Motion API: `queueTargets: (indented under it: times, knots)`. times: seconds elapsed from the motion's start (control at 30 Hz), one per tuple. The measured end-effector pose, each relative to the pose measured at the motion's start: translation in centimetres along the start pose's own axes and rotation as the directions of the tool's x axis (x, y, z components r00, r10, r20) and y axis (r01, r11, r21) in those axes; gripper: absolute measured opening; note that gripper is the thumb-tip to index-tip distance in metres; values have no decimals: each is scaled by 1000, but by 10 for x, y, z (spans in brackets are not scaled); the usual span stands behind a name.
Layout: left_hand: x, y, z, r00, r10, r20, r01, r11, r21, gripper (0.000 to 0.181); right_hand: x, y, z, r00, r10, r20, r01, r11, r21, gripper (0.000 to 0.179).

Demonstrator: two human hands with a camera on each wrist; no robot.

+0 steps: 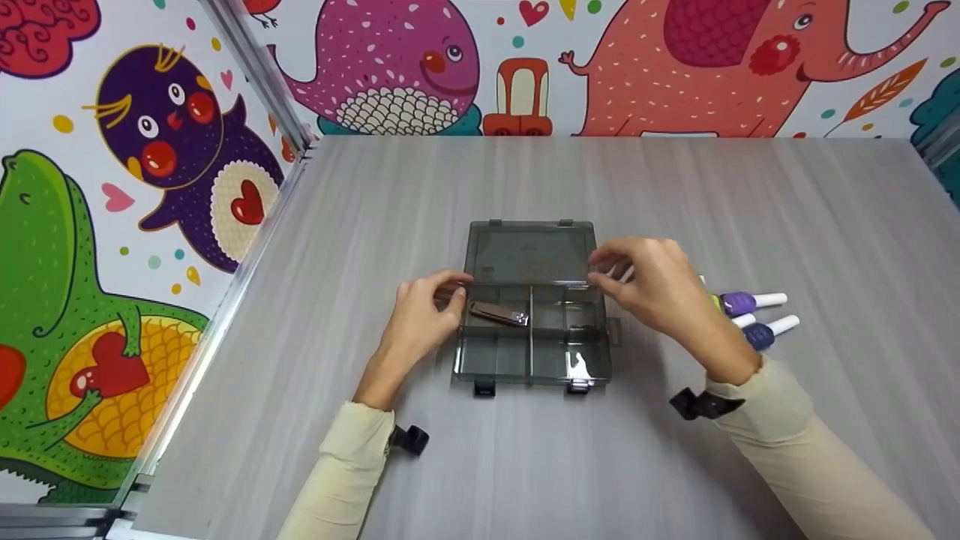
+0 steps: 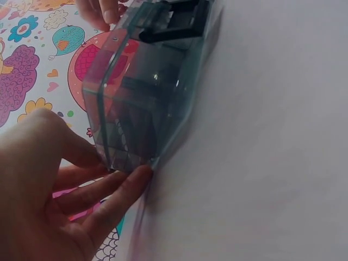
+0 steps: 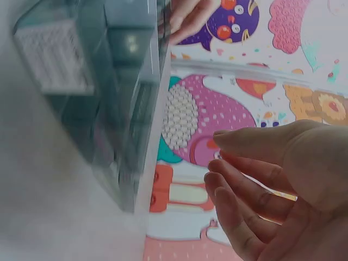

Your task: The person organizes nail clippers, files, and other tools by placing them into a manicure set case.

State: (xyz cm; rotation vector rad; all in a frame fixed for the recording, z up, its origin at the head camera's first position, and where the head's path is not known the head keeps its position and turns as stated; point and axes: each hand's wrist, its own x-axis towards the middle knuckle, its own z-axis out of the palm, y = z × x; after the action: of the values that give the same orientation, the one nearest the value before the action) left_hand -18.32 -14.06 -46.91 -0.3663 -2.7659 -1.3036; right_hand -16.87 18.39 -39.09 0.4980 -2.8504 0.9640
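A grey see-through plastic storage box (image 1: 531, 360) lies on the table, its lid (image 1: 532, 251) folded back away from me. Inside its left compartment rests a nail clipper (image 1: 499, 313) with a brownish lever and small shiny bits at one end. My left hand (image 1: 424, 319) holds the box's left side near the hinge; in the left wrist view its curled fingertips (image 2: 142, 173) touch a corner. At the other side hovers my right hand (image 1: 649, 281), close to the lid's right edge. The right wrist view shows its loosely bent fingers (image 3: 228, 212) with nothing between them, apart from the box.
Several nail polish bottles lie to the right, partly behind the right hand, among them a purple bottle (image 1: 739, 303) and a dark blue bottle (image 1: 759, 335). Walls with cartoon animals border the grey table (image 1: 375, 195) at the back and left.
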Motion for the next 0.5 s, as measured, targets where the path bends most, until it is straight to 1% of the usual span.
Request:
queueTargets:
  times: [0.2,0.33,0.5]
  knots:
    - [0,0,-1,1000,17,-2,-17,1000,6,26,-14,24,-20,999,39,-20,-40,999,-32,14]
    - [0,1,-1,1000,11,0,-11,1000,8,26,-23,43,-30,995,97,1,-97,994,-59,17]
    - [1,0,1,1000,11,0,-11,1000,10,26,-34,68,-38,986,163,27,-159,980,-118,24]
